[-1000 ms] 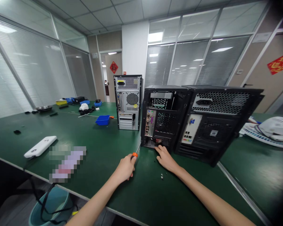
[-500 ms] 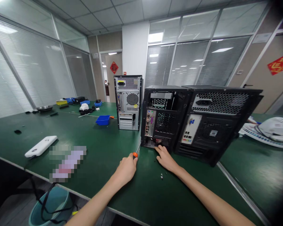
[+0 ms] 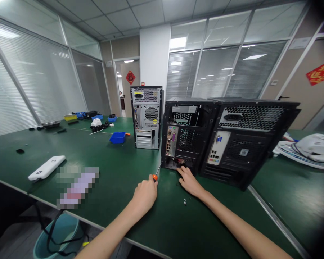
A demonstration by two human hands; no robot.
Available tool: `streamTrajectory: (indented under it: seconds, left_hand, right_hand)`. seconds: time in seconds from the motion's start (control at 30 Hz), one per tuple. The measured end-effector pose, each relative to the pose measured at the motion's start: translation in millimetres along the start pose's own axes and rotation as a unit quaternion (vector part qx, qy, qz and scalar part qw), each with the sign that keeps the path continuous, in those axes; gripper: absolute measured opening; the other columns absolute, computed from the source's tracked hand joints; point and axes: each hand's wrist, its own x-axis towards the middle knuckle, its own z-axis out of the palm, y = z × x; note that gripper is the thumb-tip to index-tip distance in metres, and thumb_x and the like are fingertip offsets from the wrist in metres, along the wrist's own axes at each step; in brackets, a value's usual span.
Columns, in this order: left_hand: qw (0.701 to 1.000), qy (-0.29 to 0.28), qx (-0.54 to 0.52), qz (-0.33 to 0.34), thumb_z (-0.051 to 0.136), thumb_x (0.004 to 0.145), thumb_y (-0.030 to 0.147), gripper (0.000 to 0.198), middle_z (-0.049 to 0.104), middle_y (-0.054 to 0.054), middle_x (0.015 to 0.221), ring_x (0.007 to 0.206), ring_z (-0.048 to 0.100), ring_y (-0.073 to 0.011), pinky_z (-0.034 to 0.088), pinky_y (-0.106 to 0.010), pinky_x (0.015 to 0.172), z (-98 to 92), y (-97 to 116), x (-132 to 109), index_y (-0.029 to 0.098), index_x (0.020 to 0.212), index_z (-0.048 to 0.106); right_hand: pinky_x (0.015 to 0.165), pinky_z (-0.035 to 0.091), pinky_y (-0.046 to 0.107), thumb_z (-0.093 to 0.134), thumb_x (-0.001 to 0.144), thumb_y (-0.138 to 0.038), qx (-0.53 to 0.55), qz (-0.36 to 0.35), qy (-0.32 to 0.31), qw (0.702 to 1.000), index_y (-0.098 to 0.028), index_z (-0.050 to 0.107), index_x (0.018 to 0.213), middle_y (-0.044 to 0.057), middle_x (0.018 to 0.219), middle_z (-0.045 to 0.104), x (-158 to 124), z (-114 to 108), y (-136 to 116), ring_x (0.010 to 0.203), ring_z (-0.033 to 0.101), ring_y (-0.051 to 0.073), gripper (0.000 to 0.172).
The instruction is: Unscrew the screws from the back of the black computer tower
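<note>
My left hand (image 3: 145, 194) is closed around a screwdriver (image 3: 155, 177) with an orange-tipped handle. Its thin shaft points up to the lower left corner of an open black computer case (image 3: 166, 115), seen from the back. Fingers stretched out, my right hand (image 3: 189, 181) rests against the bottom edge of that case, near an opening at its base. Inside the case a port panel (image 3: 172, 141) shows. Several small screws (image 3: 185, 202) lie on the green table (image 3: 172, 230) below my right hand.
A second black computer case (image 3: 248, 144) stands tilted against the right side, and a silver one (image 3: 148, 118) stands behind to the left. A blue tray (image 3: 117, 137), a white device (image 3: 47, 168) and a white helmet-like object (image 3: 317, 149) are on the table. A teal bin (image 3: 58, 237) is below.
My left hand has turned slightly around the screwdriver handle, whose shaft stays at the case corner. My right hand stays where it was.
</note>
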Motion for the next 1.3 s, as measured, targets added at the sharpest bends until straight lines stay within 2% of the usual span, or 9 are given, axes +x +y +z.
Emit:
streamTrajectory:
  seconds: [0.13,0.37,0.7,0.9,1.3]
  left_hand:
    - [0.998,0.006,0.063,0.011,0.038,0.089,0.033,0.038,0.062,-0.021,0.083,0.085,0.062,-0.0405,0.043,-0.051,0.076,4.2,2,-1,0.008,0.114,0.052]
    - [0.981,0.025,0.192,0.02,0.035,0.09,0.02,0.045,0.065,-0.023,0.091,0.088,0.065,-0.0355,0.049,-0.046,0.073,9.9,10,-2,0.002,0.132,0.041]
    - [0.943,0.048,0.327,0.044,0.034,0.09,0.012,0.044,0.066,-0.017,0.085,0.079,0.069,-0.024,0.054,-0.031,0.066,14.1,16,-4,0.003,0.133,0.042]
    - [0.925,0.059,0.37,0.059,0.031,0.088,0.004,0.048,0.065,-0.016,0.082,0.072,0.069,-0.0207,0.054,-0.026,0.06,15.5,18,-5,0.002,0.134,0.04]
    - [0.892,0.087,0.432,0.101,0.036,0.085,0.001,0.049,0.061,-0.011,0.072,0.062,0.067,-0.0165,0.051,-0.02,0.052,18.5,14,-6,0.002,0.133,0.042]
  right_hand:
    - [0.097,0.036,0.038,0.04,0.073,-0.006,0.003,-0.002,0.002,1.0,-0.01,0.052,0.122,0.012,0.108,0.051,0,0,1,0.1,0.044,0.024,0.05]
    - [0.097,0.036,0.037,0.039,0.073,-0.005,-0.001,0.002,-0.004,1.0,-0.008,0.051,0.122,0.013,0.107,0.05,0,0,0,0.1,0.043,0.024,0.051]
    - [0.099,0.035,0.037,0.039,0.074,-0.006,-0.005,0.002,-0.007,1.0,-0.006,0.05,0.123,0.014,0.109,0.05,0,-1,0,0.101,0.043,0.025,0.051]
    - [0.099,0.035,0.036,0.04,0.073,-0.006,-0.003,0.0,-0.005,1.0,-0.008,0.051,0.122,0.013,0.107,0.05,0,2,2,0.101,0.043,0.025,0.05]
    - [0.097,0.036,0.037,0.04,0.073,-0.006,-0.006,-0.001,-0.001,1.0,-0.008,0.053,0.12,0.013,0.108,0.051,0,1,0,0.099,0.043,0.025,0.049]
